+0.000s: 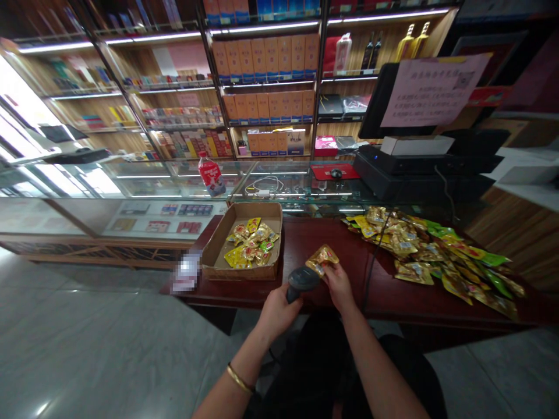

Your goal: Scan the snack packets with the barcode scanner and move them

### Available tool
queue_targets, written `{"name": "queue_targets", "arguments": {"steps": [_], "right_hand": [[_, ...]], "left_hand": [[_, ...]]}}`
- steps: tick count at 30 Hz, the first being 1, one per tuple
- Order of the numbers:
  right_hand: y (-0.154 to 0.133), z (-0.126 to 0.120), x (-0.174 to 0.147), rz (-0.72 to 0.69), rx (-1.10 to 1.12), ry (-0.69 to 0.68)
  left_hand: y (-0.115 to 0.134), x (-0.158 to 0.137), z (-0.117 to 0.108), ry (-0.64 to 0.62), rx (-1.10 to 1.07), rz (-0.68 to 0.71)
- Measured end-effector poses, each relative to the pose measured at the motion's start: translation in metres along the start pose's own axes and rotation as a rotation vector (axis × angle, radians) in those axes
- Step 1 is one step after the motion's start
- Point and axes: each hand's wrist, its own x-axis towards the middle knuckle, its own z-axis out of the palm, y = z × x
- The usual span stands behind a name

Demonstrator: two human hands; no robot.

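My left hand (pixel 278 313) is wrapped round the handle of a dark grey barcode scanner (pixel 303 280). The scanner's head points toward a golden snack packet (pixel 322 257), which my right hand (pixel 339 285) pinches by its near edge just above the table. To the left, an open cardboard box (pixel 241 272) has several gold and yellow snack packets (pixel 248 244) in it. A large loose pile of similar packets (pixel 419 244), some with green, lies on the table to the right. The packet's print is too small to read.
The dark red table (pixel 301 233) abuts a glass display counter (pixel 288 177). On the counter stand a red-labelled bottle (pixel 211 174), a mouse (pixel 336 173) and a monitor (pixel 378 105) with a paper sheet. A black cable (pixel 374 262) crosses the table beside the pile.
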Motion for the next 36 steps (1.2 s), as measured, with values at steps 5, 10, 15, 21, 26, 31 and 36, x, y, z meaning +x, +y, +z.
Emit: {"name": "queue_targets", "arguments": {"steps": [5,10,15,21,26,31,36], "right_hand": [[-0.003,-0.002,-0.004,0.005,0.012,-0.001],[-0.016,0.01,0.001,0.039,0.001,0.064],[-0.041,0.076,0.023,-0.036,-0.114,-0.226],[-0.074,0.089,0.08,-0.303,-0.82,-0.138],[-0.108,0.005,0.134,-0.393,-1.244,0.213],[-0.125,-0.049,0.177,-0.389,-1.844,0.364],[-0.113,-0.057,0.17,-0.472,-2.042,0.302]], "left_hand": [[-0.005,-0.001,-0.001,0.002,-0.003,-0.004],[-0.023,0.009,-0.007,0.029,0.003,-0.007],[-0.035,0.018,-0.006,0.034,0.007,0.003],[-0.038,0.02,-0.004,0.05,-0.057,-0.014],[-0.041,0.022,-0.005,0.062,-0.235,-0.087],[-0.043,0.027,-0.005,0.049,-0.367,-0.163],[-0.043,0.027,-0.006,0.072,-0.364,-0.15]]}}
